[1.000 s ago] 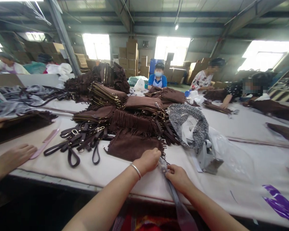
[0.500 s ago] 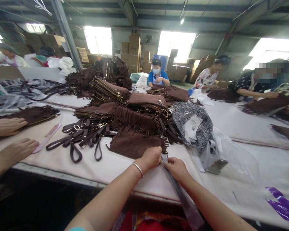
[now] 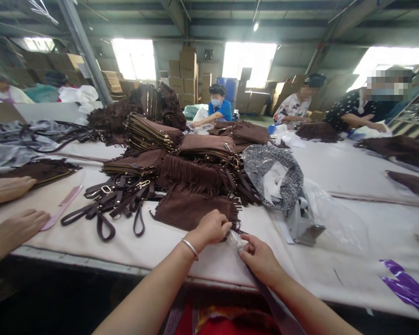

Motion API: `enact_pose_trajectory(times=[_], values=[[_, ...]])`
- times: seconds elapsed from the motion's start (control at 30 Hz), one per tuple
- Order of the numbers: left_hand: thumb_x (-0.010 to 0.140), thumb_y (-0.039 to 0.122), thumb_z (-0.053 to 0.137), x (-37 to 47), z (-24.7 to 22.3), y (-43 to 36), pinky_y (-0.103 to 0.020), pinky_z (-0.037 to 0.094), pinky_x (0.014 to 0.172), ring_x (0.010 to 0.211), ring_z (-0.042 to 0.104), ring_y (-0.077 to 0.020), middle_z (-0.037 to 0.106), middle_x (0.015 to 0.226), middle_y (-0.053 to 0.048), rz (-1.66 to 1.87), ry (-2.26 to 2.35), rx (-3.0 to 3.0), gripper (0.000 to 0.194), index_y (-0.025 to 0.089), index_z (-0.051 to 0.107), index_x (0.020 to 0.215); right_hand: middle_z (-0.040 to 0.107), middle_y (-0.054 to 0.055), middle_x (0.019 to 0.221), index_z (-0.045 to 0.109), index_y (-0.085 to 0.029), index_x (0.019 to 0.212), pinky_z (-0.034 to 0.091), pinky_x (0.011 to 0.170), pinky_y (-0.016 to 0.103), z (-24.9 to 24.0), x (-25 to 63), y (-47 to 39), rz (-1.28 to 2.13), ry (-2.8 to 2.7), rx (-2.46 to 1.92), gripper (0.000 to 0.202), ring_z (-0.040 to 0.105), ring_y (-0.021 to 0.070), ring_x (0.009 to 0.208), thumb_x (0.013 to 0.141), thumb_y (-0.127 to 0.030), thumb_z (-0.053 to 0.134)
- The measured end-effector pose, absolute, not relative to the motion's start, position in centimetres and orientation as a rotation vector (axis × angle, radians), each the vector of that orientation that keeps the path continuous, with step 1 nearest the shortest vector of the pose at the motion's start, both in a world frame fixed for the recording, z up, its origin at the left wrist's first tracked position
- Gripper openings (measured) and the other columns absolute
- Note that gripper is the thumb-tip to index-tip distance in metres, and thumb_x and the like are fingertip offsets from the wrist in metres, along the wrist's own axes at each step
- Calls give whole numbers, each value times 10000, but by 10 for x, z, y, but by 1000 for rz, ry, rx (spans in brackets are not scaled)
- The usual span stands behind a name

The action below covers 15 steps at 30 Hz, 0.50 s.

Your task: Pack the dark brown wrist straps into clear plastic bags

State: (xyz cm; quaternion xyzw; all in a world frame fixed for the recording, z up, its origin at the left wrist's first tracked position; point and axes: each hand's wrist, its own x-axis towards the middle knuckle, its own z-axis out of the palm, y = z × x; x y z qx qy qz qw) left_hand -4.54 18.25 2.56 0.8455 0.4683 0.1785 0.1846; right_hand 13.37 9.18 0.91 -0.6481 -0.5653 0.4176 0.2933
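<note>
My left hand (image 3: 212, 228), with a bangle on its wrist, is closed in a pinch at the near right corner of a brown fringed bag (image 3: 190, 209). Its fingertips meet the upper end of a long strap in clear plastic wrap (image 3: 235, 239); exactly what they grip there is partly hidden. Just to the right, my right hand (image 3: 260, 258) pinches the same wrapped strap (image 3: 278, 304) a little lower. From there the strap hangs over the table's near edge toward my lap.
Brown wrist straps (image 3: 117, 200) with metal clips lie left of the bag, before stacked zipped bags (image 3: 153, 132). A pink comb (image 3: 64, 207) rests near a co-worker's hands (image 3: 21, 225). On the right are a speckled grey cloth (image 3: 274, 174), clear plastic (image 3: 335, 223) and purple film (image 3: 405, 288).
My hands have moved slightly apart, showing more crumpled plastic between them. The view has shifted a little. At far right, a co-worker's hand no longer lifts a brown bag.
</note>
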Motion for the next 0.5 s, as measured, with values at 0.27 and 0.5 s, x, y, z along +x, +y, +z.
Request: enact_pose_trajectory(times=[0.27, 0.5], values=[[637, 201, 692, -42, 38, 177, -250, 445, 751, 844, 592, -187, 634, 905, -34, 350, 1162, 2421, 241, 243, 689, 874, 602, -37, 599, 583, -116, 1129, 382, 527, 246, 21, 142, 88, 1271, -1275, -1717, 480, 541, 138, 548, 676, -256, 653], [801, 111, 445, -25, 37, 145, -306, 419, 776, 895, 575, -212, 603, 954, -100, 693, 1703, 2266, 211, 180, 603, 922, 616, -10, 606, 622, -141, 864, 388, 403, 171, 36, 156, 111, 1847, -599, -1257, 200, 508, 81, 443, 670, -147, 671]])
